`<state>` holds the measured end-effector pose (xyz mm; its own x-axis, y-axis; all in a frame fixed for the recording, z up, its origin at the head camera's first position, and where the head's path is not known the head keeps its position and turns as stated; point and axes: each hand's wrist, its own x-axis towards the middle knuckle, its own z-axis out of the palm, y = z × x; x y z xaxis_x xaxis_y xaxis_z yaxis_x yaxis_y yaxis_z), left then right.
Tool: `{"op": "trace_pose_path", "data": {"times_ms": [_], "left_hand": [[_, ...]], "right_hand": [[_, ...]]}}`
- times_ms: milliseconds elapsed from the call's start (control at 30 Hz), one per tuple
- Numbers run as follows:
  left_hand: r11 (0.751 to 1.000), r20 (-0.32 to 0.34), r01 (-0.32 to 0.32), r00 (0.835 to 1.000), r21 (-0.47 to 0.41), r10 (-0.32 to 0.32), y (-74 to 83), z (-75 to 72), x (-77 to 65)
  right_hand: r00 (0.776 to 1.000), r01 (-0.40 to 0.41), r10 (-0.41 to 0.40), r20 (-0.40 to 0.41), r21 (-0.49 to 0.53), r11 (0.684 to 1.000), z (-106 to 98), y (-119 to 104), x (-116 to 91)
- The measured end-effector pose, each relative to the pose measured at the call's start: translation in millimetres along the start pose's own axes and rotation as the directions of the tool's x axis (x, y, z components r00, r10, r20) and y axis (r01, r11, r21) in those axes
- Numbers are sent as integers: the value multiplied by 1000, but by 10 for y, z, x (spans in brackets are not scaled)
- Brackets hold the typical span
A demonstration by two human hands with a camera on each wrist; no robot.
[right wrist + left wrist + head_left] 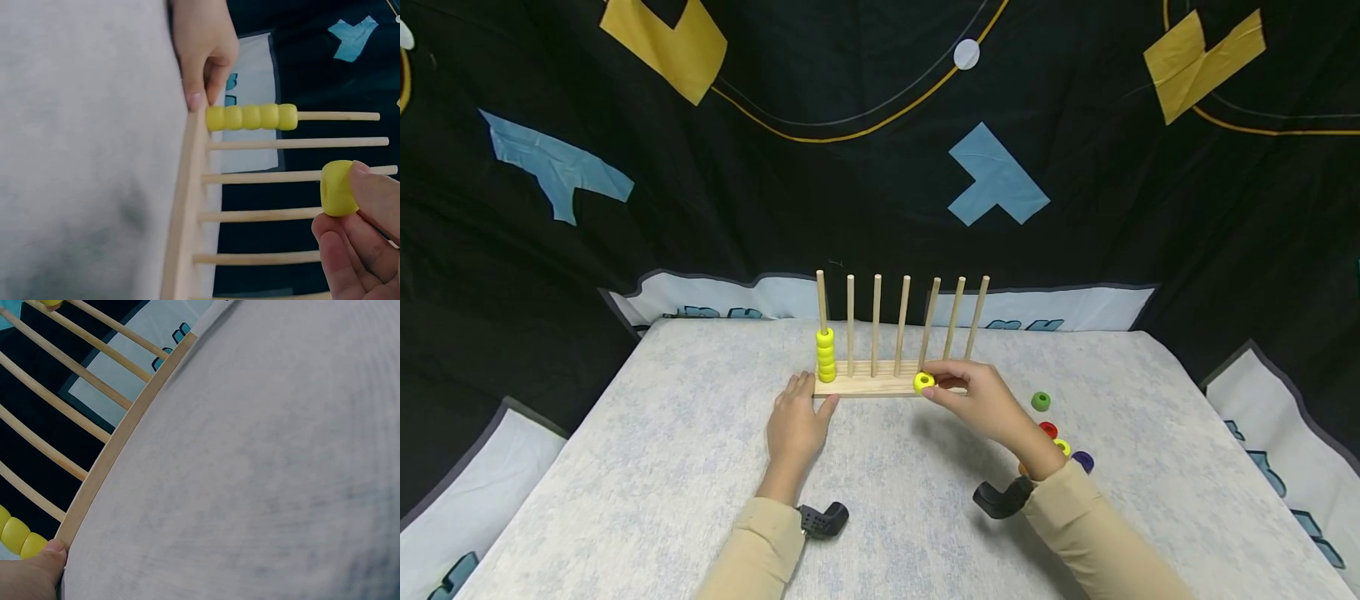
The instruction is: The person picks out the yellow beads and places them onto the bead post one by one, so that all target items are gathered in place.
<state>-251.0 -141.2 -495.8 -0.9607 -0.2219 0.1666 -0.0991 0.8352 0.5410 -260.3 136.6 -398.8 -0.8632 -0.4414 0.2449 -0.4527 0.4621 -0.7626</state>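
A wooden peg rack (867,386) with several upright pegs stands toward the back of the table. Several yellow beads (826,356) are stacked on its leftmost peg. My left hand (797,421) grips the rack's left end, the thumb (55,547) against the front edge beside the stack. Between thumb and fingers, my right hand (981,400) pinches a single yellow bead (338,189), held up in front of the pegs on the right half of the rack. In the right wrist view that bead overlaps a bare peg (262,178).
Loose beads lie on the table to the right: a green bead (1041,402), a red bead (1048,429), a yellow bead (1062,447) and a purple bead (1083,462). An orange one is partly hidden by my right wrist. A dark curtain (865,208) hangs behind the table.
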Motion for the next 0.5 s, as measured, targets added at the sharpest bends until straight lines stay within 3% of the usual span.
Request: {"op": "trace_pose_path", "data": {"times_ms": [200, 500], "left_hand": [[1000, 1, -2, 1000, -1, 2, 4, -1, 0], [1000, -1, -9, 1000, 6, 9, 3, 1, -2]], "right_hand": [[996, 60, -61, -58, -17, 998, -13, -128, 206], [989, 66, -65, -131, 4, 998, -154, -400, 557]]}}
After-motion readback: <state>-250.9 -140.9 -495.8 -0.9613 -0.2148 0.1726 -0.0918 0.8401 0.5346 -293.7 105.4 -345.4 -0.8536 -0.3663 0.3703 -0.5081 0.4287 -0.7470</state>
